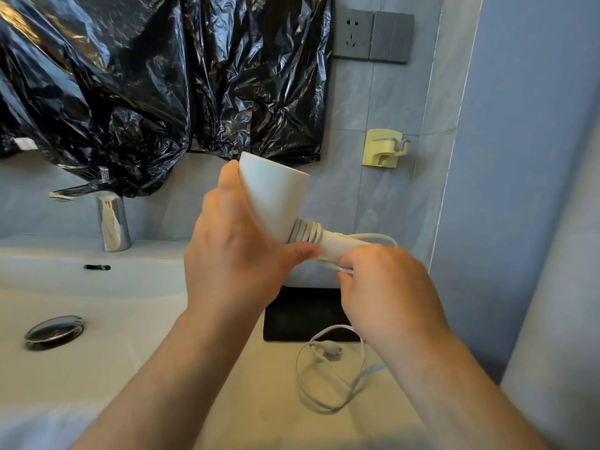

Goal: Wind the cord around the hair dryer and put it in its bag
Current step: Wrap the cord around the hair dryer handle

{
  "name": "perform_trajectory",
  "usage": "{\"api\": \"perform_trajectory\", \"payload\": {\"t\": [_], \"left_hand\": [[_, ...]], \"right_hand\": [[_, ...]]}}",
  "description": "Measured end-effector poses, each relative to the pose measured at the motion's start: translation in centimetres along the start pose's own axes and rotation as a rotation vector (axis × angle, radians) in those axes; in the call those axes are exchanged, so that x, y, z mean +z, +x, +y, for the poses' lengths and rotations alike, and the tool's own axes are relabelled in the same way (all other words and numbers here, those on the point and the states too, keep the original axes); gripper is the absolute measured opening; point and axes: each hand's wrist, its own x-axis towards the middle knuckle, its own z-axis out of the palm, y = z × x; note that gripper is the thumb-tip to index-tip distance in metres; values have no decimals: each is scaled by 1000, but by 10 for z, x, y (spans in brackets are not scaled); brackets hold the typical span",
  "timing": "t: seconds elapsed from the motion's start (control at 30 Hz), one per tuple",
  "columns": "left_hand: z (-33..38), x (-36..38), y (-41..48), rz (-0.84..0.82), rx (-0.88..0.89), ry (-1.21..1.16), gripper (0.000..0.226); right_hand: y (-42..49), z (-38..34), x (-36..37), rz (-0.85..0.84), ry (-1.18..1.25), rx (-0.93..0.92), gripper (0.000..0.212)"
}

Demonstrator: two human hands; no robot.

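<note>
My left hand (237,248) grips the barrel of the white hair dryer (276,196), held above the counter with its handle pointing right. Several turns of the white cord (306,233) are wound around the top of the handle. My right hand (386,290) pinches the cord just below the handle. The rest of the cord lies in a loose loop on the counter (328,378), and the plug (331,349) rests inside that loop. A black bag (298,315) lies flat on the counter beneath my hands, partly hidden by them.
A white sink (97,306) with a chrome drain (53,331) and a chrome faucet (112,219) is on the left. Black plastic sheeting (146,76) hangs on the wall. A wall socket (354,34) and a yellow wall holder (384,147) are above right.
</note>
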Motion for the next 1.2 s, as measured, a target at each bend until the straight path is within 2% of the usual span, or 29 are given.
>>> {"api": "perform_trajectory", "payload": {"t": [0.07, 0.13, 0.23, 0.37, 0.47, 0.57, 0.7, 0.9, 1.2], "left_hand": [[-1, -4, 3, -14, 7, 7, 114], [-4, -10, 8, -26, 10, -1, 114], [-9, -19, 15, -87, 33, 2, 114], [-10, -26, 18, -214, 100, 51, 106], [-11, -28, 19, -276, 169, 88, 114], [-13, -27, 20, -296, 244, 112, 133], [-12, -20, 16, -310, 348, 334, 154], [-6, -19, 10, -238, 356, 393, 147], [-11, -16, 11, -251, 450, 406, 128]], "right_hand": [[2, 2, -1, 102, -2, -74, 8], [7, 9, -1, 152, 37, -182, 13], [13, 18, 2, 60, 89, -286, 27], [13, 23, -3, -246, 335, -173, 35], [10, 17, 0, -246, 318, -181, 37], [10, 17, 2, -186, 341, -179, 37], [13, 21, -1, -162, 426, -140, 33], [13, 23, -4, -211, 504, -100, 28], [13, 28, -4, -363, 574, -131, 13]]}}
